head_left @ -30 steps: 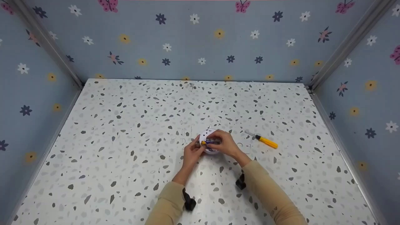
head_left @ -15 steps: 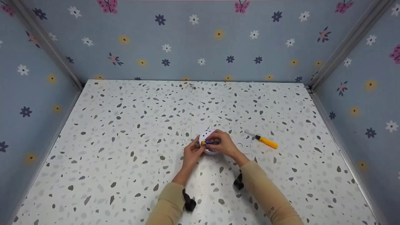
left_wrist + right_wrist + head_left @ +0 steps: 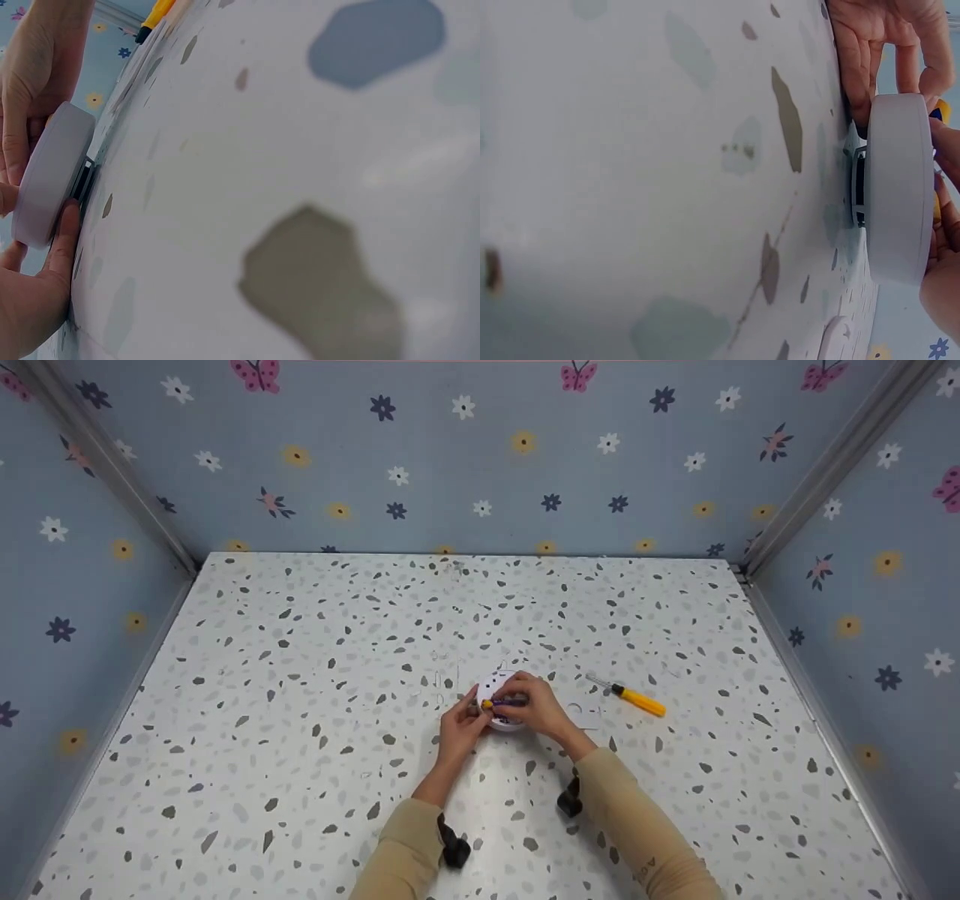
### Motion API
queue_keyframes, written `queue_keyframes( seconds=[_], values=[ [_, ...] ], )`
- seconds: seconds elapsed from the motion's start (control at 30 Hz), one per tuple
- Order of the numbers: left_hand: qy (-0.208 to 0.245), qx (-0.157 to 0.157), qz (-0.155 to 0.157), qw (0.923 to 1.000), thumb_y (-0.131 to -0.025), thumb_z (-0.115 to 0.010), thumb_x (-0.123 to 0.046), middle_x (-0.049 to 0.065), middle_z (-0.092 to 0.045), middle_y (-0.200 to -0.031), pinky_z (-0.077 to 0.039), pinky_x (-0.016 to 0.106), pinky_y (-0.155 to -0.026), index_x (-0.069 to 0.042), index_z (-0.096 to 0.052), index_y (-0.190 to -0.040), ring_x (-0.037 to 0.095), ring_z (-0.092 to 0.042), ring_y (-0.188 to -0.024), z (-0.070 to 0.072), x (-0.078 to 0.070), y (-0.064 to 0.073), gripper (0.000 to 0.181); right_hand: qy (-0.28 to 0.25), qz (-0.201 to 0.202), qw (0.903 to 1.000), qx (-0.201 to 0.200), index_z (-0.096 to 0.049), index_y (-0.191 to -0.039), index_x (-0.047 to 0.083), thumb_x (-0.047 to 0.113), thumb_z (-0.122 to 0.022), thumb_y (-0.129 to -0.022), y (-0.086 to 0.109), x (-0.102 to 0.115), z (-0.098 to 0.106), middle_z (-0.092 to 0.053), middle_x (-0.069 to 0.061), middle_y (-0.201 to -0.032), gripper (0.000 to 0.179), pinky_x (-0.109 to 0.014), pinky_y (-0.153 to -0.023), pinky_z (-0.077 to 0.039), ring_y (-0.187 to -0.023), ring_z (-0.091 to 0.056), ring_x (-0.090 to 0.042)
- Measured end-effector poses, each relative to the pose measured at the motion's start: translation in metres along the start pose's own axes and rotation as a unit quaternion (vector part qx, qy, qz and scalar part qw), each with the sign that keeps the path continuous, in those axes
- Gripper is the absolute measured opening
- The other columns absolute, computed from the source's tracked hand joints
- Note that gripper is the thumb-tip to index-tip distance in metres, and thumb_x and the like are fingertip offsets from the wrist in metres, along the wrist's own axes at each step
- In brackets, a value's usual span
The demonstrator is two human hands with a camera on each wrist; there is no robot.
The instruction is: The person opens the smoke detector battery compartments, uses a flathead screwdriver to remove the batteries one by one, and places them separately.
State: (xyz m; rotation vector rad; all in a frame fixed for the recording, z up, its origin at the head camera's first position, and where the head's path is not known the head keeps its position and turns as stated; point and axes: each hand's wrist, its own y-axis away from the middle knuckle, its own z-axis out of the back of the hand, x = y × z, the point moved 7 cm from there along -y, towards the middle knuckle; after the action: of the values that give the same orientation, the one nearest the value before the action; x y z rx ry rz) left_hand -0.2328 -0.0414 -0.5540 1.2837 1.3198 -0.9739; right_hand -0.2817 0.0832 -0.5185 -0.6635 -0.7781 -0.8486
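Observation:
A round white device (image 3: 490, 681) with small dark slots in its face, like a smoke alarm, sits between both hands near the table's middle. My left hand (image 3: 460, 730) grips its left edge; in the right wrist view, fingers of the left hand (image 3: 877, 34) reach its rim. My right hand (image 3: 541, 706) pinches a purple battery (image 3: 507, 703) with a yellow end, lying over the device's face. The right wrist view shows the device's thick white side wall (image 3: 900, 187), with a dark framed part underneath, close to the table. The right fingers hide much of the battery.
A yellow-handled screwdriver (image 3: 639, 700) lies to the right of the hands. Between it and the device is a flat white plate (image 3: 585, 717) with cut-outs. Patterned blue panels (image 3: 465, 457) enclose the speckled table (image 3: 300, 780) at the back and sides.
Both hands stay at the device. My right wrist and sleeve have shifted slightly left, and the battery has turned a little, its lettering no longer showing.

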Motion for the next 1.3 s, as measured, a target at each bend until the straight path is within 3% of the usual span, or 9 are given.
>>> queue_keyframes(
  seconds=[0.13, 0.37, 0.67, 0.83, 1.0, 1.13, 1.3],
  values=[
    [-0.004, 0.001, 0.001, 1.0, -0.079, -0.057, 0.005, 0.014, -0.056, -0.085, -0.051, 0.033, -0.071, 0.006, -0.043, -0.126, 0.01, -0.055, -0.07, -0.001, -0.007, 0.005, 0.05, -0.012, 0.002, 0.9999, -0.004, -0.07, -0.086, 0.007, 0.014, -0.072, -0.073, 0.0, 0.001, -0.001, -0.057, -0.007, -0.088, 0.014, -0.042, -0.081, -0.043, -0.086, -0.052, -0.024],
    [-0.018, -0.002, -0.005, 0.9998, -0.078, -0.057, 0.004, 0.015, -0.056, -0.086, -0.051, 0.027, -0.069, 0.005, -0.043, -0.127, 0.01, -0.054, -0.071, -0.001, -0.01, 0.006, 0.051, 0.007, -0.012, 0.9999, -0.004, -0.07, -0.087, 0.01, 0.016, -0.072, -0.073, -0.001, 0.0, -0.001, -0.057, 0.0, -0.087, 0.015, -0.034, -0.081, -0.044, -0.086, -0.052, -0.017],
    [-0.021, -0.001, 0.003, 0.9998, -0.076, -0.054, 0.006, 0.02, -0.057, -0.091, -0.052, 0.032, -0.072, 0.003, -0.043, -0.128, 0.013, -0.056, -0.073, -0.002, -0.008, 0.006, 0.052, -0.003, 0.002, 1.0, -0.007, -0.07, -0.089, 0.01, 0.018, -0.072, -0.073, -0.001, 0.004, 0.0, -0.059, 0.002, -0.086, 0.018, -0.03, -0.081, -0.045, -0.085, -0.053, -0.014],
    [-0.02, -0.003, 0.008, 0.9998, -0.077, -0.055, 0.005, 0.019, -0.056, -0.091, -0.052, 0.032, -0.072, 0.003, -0.044, -0.127, 0.013, -0.055, -0.072, -0.001, -0.008, 0.006, 0.052, -0.001, -0.01, 0.9999, -0.005, -0.069, -0.09, 0.011, 0.018, -0.07, -0.074, -0.001, 0.007, 0.003, -0.061, 0.004, -0.087, 0.017, -0.027, -0.079, -0.046, -0.084, -0.055, -0.011],
    [-0.018, 0.001, -0.003, 0.9998, -0.079, -0.055, 0.006, 0.021, -0.056, -0.09, -0.052, 0.033, -0.069, 0.005, -0.043, -0.127, 0.012, -0.055, -0.07, -0.002, -0.009, 0.005, 0.05, -0.026, -0.007, 0.9996, -0.008, -0.067, -0.09, 0.001, 0.008, -0.068, -0.076, 0.002, 0.03, 0.013, -0.063, -0.009, -0.087, 0.016, -0.038, -0.073, -0.049, -0.081, -0.059, -0.023],
    [-0.016, 0.005, -0.002, 0.9999, -0.079, -0.056, 0.005, 0.021, -0.056, -0.094, -0.052, 0.033, -0.071, 0.004, -0.042, -0.127, 0.013, -0.056, -0.072, -0.002, -0.004, 0.003, 0.05, -0.025, -0.001, 0.9996, -0.013, -0.065, -0.088, -0.006, 0.001, -0.067, -0.075, 0.004, 0.044, 0.022, -0.063, -0.017, -0.086, 0.015, -0.046, -0.07, -0.047, -0.079, -0.057, -0.032],
    [-0.023, -0.003, 0.013, 0.9997, -0.079, -0.059, 0.001, 0.017, -0.057, -0.092, -0.052, 0.028, -0.069, -0.002, -0.045, -0.128, 0.014, -0.056, -0.072, 0.0, 0.014, -0.006, 0.051, -0.005, -0.011, 0.9996, -0.025, -0.068, -0.089, 0.001, 0.009, -0.069, -0.076, 0.001, 0.021, 0.028, -0.065, -0.009, -0.087, 0.016, -0.045, -0.072, -0.045, -0.081, -0.057, -0.026]
  ],
)
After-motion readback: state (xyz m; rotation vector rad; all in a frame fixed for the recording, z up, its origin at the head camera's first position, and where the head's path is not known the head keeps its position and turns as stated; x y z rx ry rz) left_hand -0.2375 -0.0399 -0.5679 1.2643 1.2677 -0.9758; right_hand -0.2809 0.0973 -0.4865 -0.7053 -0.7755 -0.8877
